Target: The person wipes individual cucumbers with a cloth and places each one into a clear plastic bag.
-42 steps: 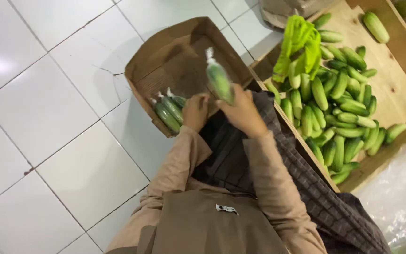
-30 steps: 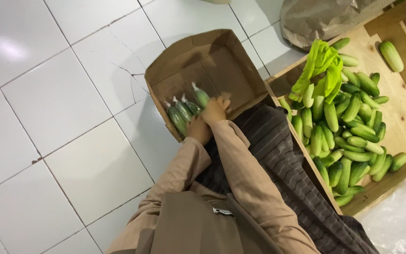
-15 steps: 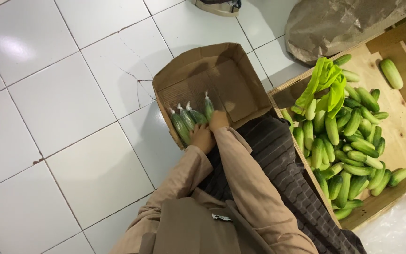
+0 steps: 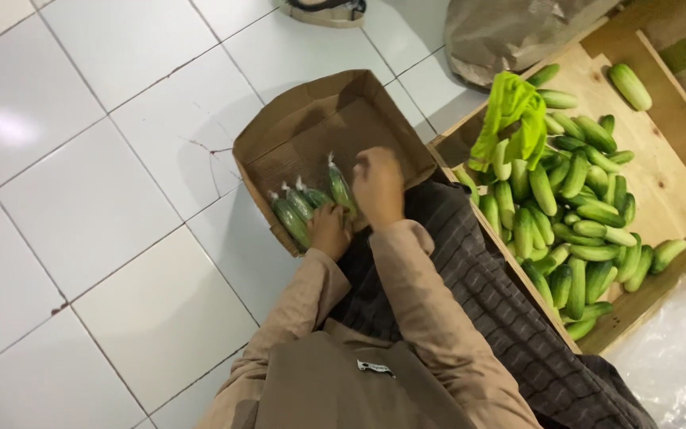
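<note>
Packing step, by the look of it: right hand (image 4: 378, 187) curled on the last wrapped cucumber (image 4: 340, 189) in the cardboard box (image 4: 319, 111); left hand (image 4: 330, 230) half-closed, steadying the row of wrapped cucumbers (image 4: 294, 213); next move prob. needs a loose cucumber from the wooden crate (image 4: 668, 187).

Cardboard box (image 4: 311, 119) far half bare; wrapped cucumbers (image 4: 307, 208) crowd near wall.
</note>
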